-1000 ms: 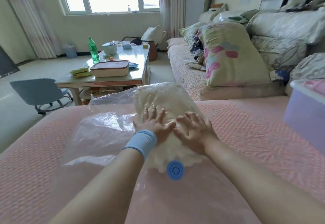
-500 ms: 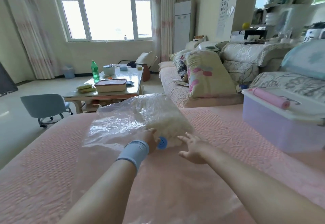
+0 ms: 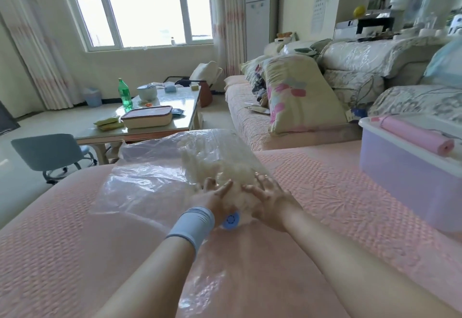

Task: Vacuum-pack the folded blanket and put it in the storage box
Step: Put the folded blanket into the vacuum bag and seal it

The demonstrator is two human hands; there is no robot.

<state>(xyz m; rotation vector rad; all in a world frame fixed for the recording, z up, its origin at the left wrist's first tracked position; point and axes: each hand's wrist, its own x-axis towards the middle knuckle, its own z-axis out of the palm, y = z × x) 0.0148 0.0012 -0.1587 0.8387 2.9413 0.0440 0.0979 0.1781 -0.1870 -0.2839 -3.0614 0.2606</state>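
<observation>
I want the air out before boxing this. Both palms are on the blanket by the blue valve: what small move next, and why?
Probably shift the left hand and right hand to the far end and press toward the valve: they sit right beside it, while the bag beyond looks puffy around the blanket.

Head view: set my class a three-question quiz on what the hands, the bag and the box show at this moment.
1. True or false: the left hand and right hand lie flat, fingers spread, on the blanket through the vacuum bag.
2. Fill in: a pink ____ lies on top of the storage box.
3. The blue valve sits: A) at the bag's near end, beside the left hand; B) at the bag's far end; C) on the storage box.
Key: 1 true; 2 roll; 3 A.
</observation>
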